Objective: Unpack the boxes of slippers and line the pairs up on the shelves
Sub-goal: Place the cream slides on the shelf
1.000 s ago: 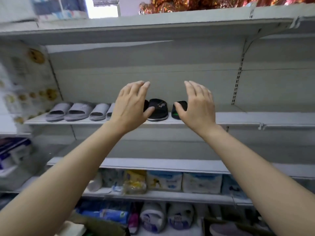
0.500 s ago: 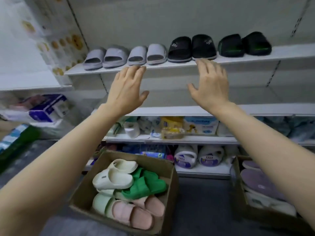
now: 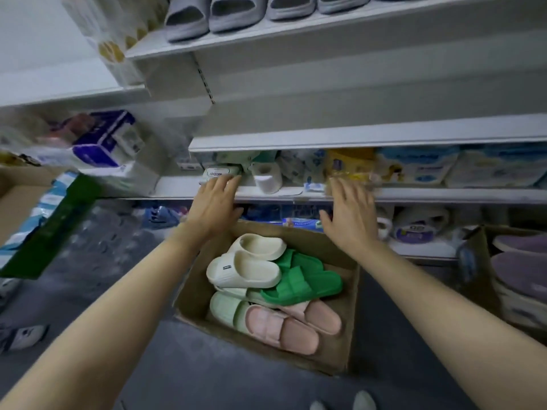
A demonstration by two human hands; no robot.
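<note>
An open cardboard box stands on the floor in front of me. In it lie cream slippers, green slippers, pale green slippers and pink slippers. My left hand and my right hand hover above the box's far edge, fingers straight, holding nothing. Grey slippers stand in a row on the upper shelf at the top of the view.
A second box with purple slippers stands at the right. The lower shelves hold tissue packs, a paper roll and bottles. Packs of paper and a green carton lie to the left. The floor is dark.
My view has tilted down from the shelf of slippers to the box on the floor. Both hands have dropped from the upper shelf to just above the box, still empty.
</note>
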